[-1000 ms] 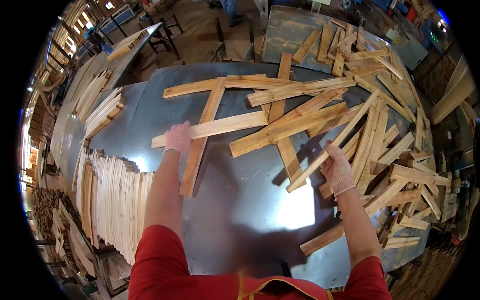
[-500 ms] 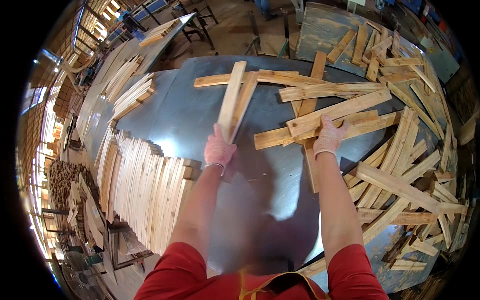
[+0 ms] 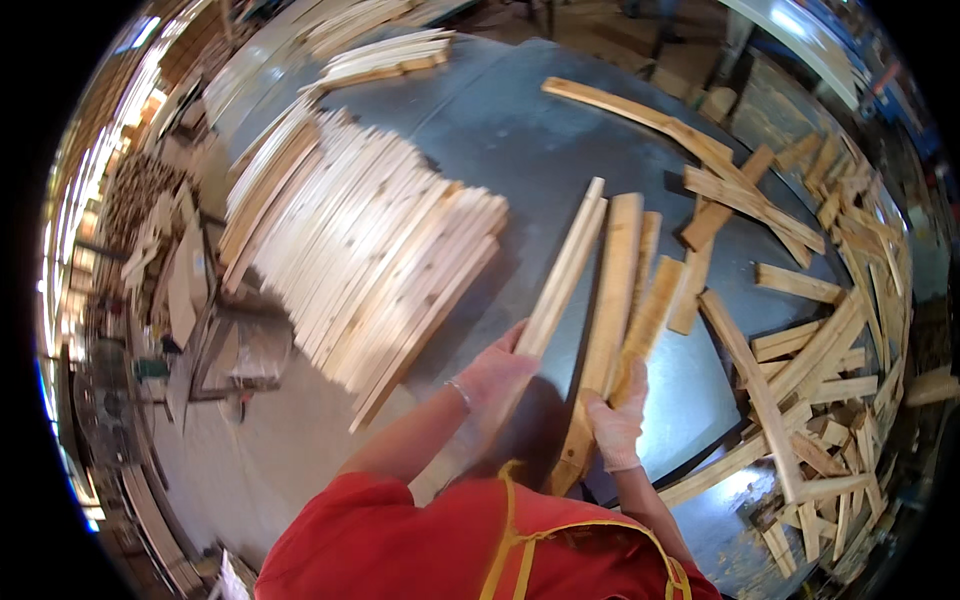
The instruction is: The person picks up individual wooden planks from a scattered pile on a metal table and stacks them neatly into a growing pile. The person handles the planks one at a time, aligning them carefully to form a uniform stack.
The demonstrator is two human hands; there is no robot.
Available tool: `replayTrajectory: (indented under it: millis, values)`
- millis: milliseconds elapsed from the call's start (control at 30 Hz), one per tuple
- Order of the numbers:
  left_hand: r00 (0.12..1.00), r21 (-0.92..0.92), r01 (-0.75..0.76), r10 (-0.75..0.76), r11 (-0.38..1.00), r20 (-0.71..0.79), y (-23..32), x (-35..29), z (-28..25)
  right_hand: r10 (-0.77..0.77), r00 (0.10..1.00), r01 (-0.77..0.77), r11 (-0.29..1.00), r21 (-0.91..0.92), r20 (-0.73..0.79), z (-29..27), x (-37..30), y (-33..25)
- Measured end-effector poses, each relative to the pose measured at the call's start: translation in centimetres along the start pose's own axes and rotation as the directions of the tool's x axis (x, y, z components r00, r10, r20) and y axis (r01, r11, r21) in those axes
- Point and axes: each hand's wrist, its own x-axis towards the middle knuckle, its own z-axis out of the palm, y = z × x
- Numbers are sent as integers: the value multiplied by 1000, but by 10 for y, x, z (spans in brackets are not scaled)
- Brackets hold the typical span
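Note:
My left hand (image 3: 503, 378), in a thin pale glove, is closed around the lower part of two narrow wooden strips (image 3: 568, 270) held side by side and slanting away from me. Just right of it, my right hand (image 3: 617, 422), also gloved, grips a few wooden slats (image 3: 608, 300). They fan apart slightly at their far ends, and one has a dark knot near its lower end. My right fingers are partly hidden behind the wood. A neat row of pale strips (image 3: 370, 240) lies on the metal table (image 3: 480, 130) to the left of my hands.
Loose slats (image 3: 750, 205) cross one another at the table's far right. A jumbled heap of offcuts (image 3: 810, 400) spreads along the right side. Another stack of strips (image 3: 385, 58) lies at the far left, and a wood pile (image 3: 150, 190) stands beyond the table's left edge.
My view has turned, bringing the strip row nearer the middle. My right hand has gathered slats from the crossed pile and brought them beside my left hand's strips.

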Motion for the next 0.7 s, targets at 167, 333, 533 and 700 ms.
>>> replayTrajectory:
  millis: [167, 333, 533, 700]
  values:
    - [996, 47, -44, 47, 998, -71, -5, -69, 5, 205, 959, -281, 729, 624, 194, 91, -20, -37]
    - [962, 854, 125, 148, 505, -229, 22, -116, -41, 145, 912, -385, 630, 675, 385, 149, -41, -39]
    - [846, 991, 120, 515, 65, -137, 1, -142, -85, -51, 724, -373, 810, 453, 688, 171, -54, -109]
    - [882, 970, 226, 441, -89, -165, -10, -128, -88, -83, 885, 72, 997, 41, 458, 53, 19, -52]
